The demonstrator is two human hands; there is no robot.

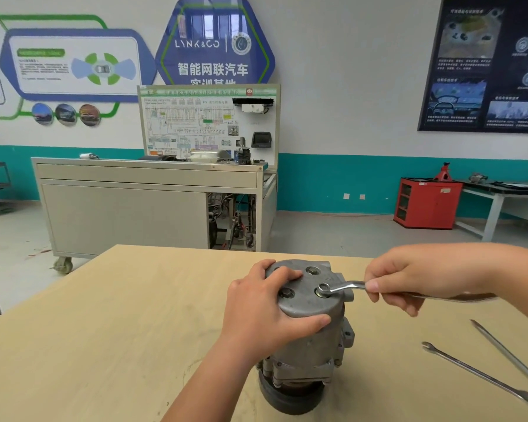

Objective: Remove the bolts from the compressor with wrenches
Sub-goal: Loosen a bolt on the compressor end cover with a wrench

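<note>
Compressor point(311, 342) stands on end on the tabletop point(104, 330), pulley down, bolted cover up. Left hand point(265, 312) grips the cover's rim, thumb on the near side, fingers over the top. Right hand point(409, 281) pinches a wrench point(345, 286) whose ring end sits over a bolt point(323, 290) on the cover; two spare wrenches point(482, 374) lie on the tabletop to the right, apart from the compressor.

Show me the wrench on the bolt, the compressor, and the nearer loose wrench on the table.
wrench on the bolt point(348, 284): head view, shank.
compressor point(305, 300): head view, top cover.
nearer loose wrench point(480, 374): head view, mid-shank.
</note>
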